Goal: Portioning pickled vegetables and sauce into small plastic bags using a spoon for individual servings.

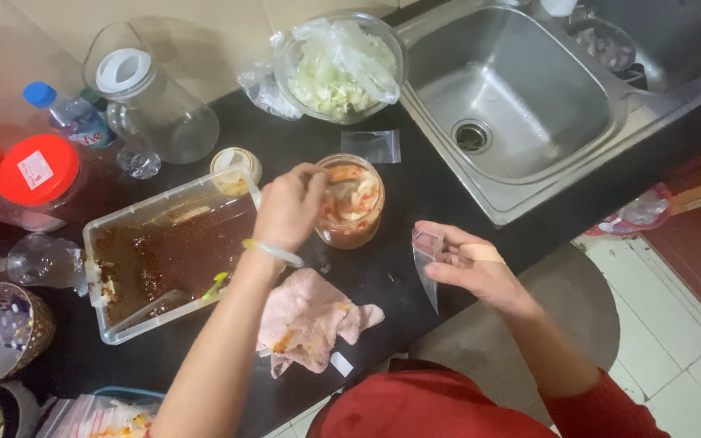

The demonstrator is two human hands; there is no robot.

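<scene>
Glass jar of orange-red pickled veg [350, 203] sits on the black surface [415, 203] beside the sink, so my left hand [288, 207] pinches in at its mouth (fingertips together), while my right hand [468, 264] is clamped on a small clear plastic bag [427, 258], kept close.

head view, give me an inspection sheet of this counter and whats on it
surface: black counter, smeared near the jar
job's things: glass jar of pickled vegetables; small clear bag
clutter: sauce-stained clear tub, stained pink cloth, covered cabbage bowl, red-lidded jars
grippers: left hand reaching into the jar mouth; right hand holding the bag
cables: nothing seen
surroundings: steel double sink, tiled floor
</scene>
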